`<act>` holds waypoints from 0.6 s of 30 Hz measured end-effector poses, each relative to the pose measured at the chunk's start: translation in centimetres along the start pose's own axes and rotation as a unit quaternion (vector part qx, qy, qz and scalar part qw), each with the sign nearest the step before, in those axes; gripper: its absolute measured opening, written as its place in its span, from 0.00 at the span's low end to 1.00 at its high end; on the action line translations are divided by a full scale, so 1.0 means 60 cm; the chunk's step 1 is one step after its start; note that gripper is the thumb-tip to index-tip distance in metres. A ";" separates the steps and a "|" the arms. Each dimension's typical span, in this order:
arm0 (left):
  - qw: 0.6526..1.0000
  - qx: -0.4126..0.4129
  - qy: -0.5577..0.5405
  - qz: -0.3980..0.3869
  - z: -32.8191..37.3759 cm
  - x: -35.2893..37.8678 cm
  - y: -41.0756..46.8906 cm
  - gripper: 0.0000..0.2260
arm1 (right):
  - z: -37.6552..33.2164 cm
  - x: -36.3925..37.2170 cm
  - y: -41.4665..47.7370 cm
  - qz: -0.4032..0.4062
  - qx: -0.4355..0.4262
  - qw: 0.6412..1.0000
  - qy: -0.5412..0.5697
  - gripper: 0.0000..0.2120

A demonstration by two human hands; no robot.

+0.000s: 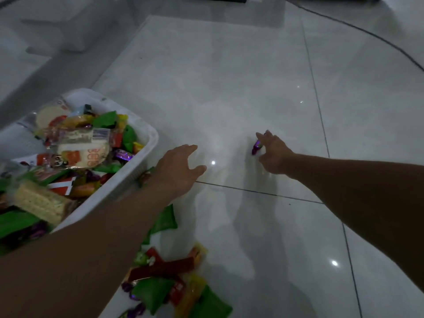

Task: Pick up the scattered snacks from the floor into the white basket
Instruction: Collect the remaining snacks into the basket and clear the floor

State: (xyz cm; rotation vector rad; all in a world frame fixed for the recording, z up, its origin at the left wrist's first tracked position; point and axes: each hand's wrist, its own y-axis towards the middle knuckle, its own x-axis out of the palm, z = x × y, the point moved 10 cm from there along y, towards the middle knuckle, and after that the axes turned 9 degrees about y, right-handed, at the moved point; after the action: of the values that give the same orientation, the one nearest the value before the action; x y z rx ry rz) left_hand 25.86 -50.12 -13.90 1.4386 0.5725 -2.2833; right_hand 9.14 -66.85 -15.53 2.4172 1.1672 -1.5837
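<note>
A purple candy is pinched at the fingertips of the right hand, just right of the frame's centre, its long axis tilted steeply from upper right to lower left. The left hand is held slack and empty, fingers spread, between that candy and the white basket at the left, where the candy must be carried.

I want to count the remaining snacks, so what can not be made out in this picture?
Head view:
- floor snacks: partly hidden under the left forearm, and cut off by the bottom edge.
- white basket: cut off by the left edge.
- purple candy: half covered by the right hand; grip unclear.
</note>
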 end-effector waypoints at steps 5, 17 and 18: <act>0.999 -0.034 0.024 0.003 -0.047 0.014 -0.012 0.29 | -0.005 0.012 0.024 -0.016 -0.034 0.999 -0.032 0.24; 0.994 -0.097 0.044 -0.027 -0.123 0.034 -0.035 0.36 | -0.013 0.061 0.001 0.039 -0.077 0.991 -0.105 0.09; 0.994 -0.100 0.035 -0.025 -0.124 0.033 -0.040 0.37 | -0.021 0.067 -0.012 0.039 -0.087 0.987 -0.129 0.09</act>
State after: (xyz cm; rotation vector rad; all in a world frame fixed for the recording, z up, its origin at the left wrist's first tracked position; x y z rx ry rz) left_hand 29.43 -44.36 -18.29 1.4241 0.8407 -2.1498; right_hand 10.51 -63.54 -17.89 2.0526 1.0987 -1.6333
